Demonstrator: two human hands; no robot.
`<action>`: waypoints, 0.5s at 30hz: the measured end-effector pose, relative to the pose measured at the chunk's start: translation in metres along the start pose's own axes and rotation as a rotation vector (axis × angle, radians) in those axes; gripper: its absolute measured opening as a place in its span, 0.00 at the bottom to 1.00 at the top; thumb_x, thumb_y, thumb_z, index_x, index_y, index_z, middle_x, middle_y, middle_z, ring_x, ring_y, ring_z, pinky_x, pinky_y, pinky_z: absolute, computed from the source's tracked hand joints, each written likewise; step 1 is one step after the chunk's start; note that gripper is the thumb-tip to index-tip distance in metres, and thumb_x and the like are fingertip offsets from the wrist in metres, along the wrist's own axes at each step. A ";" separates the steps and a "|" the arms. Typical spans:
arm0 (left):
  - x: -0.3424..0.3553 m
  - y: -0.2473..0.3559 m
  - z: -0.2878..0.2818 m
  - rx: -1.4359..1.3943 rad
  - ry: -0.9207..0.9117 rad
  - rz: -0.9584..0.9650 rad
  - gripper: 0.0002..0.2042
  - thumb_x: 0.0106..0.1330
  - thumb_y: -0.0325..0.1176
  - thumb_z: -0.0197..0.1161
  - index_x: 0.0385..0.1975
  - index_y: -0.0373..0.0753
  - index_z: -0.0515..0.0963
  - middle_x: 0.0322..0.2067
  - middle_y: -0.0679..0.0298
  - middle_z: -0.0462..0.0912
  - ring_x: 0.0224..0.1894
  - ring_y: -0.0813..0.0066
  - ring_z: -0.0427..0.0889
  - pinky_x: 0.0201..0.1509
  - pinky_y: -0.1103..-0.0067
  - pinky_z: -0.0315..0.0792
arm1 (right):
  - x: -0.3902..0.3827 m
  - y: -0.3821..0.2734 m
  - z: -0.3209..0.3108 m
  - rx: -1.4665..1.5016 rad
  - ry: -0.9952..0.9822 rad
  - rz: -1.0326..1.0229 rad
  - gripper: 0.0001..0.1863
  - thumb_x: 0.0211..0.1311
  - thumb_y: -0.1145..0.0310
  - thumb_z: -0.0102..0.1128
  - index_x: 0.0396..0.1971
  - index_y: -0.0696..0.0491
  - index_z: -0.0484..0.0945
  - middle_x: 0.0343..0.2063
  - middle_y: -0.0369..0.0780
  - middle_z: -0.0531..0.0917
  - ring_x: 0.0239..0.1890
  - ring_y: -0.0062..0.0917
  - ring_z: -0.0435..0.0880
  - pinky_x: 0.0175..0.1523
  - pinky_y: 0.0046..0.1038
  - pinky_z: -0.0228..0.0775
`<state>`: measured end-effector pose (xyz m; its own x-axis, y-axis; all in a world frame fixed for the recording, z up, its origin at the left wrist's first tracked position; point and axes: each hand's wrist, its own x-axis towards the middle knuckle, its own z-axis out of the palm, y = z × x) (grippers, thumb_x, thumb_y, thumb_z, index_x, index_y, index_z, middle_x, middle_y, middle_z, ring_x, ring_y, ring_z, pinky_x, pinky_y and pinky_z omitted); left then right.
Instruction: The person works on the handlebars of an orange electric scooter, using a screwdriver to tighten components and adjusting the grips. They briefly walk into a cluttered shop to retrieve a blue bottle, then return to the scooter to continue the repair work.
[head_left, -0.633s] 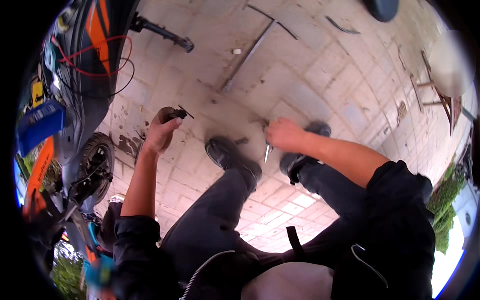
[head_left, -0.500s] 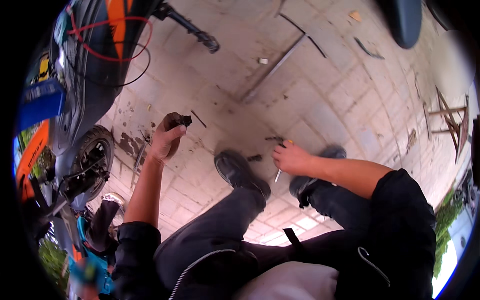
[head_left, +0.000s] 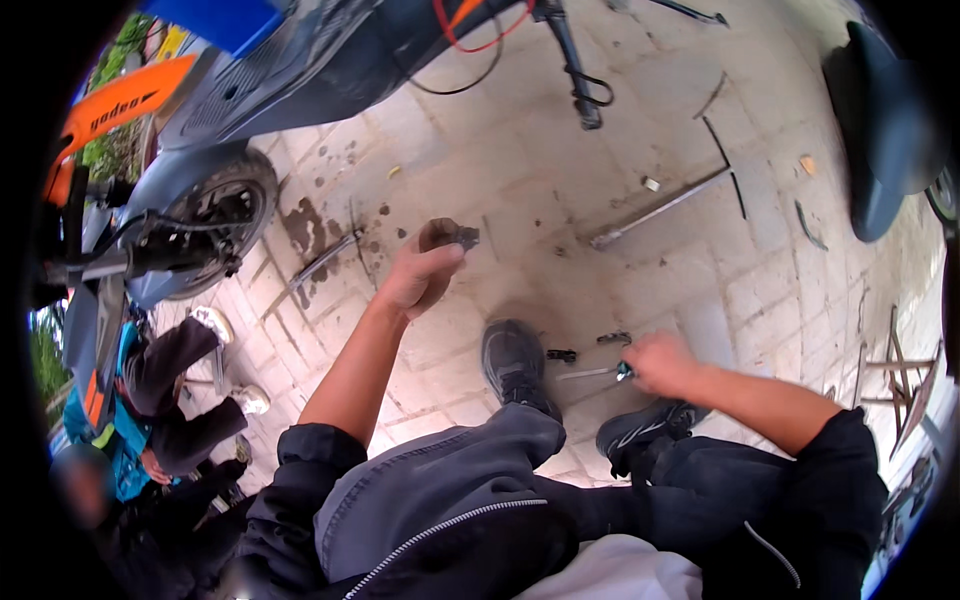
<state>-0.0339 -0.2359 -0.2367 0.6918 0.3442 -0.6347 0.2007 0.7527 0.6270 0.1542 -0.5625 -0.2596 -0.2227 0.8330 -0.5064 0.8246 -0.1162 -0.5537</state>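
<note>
Right hand [head_left: 665, 362] grips a slim, green-handled, metal-shafted tool [head_left: 624, 370] over pale block paving [head_left: 560, 180] — freeing the shaft, I'd judge from afar — while the left hand [head_left: 425, 272] pinches a small, black, blocky part [head_left: 466, 238], probably keeping it visible.

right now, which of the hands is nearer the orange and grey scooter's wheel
Left. The left hand is right of the wheel, not touching it; the right hand is much farther right, near the right shoe.

Lettering [head_left: 122, 110], perhaps inverted, on orange panel [head_left: 135, 88]
</note>
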 end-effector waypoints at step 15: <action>-0.025 -0.003 0.108 0.175 -0.274 0.004 0.34 0.33 0.35 0.77 0.42 0.37 0.67 0.41 0.63 0.70 0.41 0.76 0.70 0.44 0.83 0.65 | -0.069 -0.012 -0.140 0.383 0.403 0.077 0.11 0.51 0.66 0.62 0.34 0.52 0.79 0.21 0.42 0.77 0.25 0.38 0.77 0.28 0.34 0.68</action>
<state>0.0235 -0.3077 -0.1743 0.8488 0.1652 -0.5022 0.2976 0.6357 0.7122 0.2325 -0.5427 -0.1248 0.1089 0.9464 -0.3040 0.5662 -0.3104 -0.7636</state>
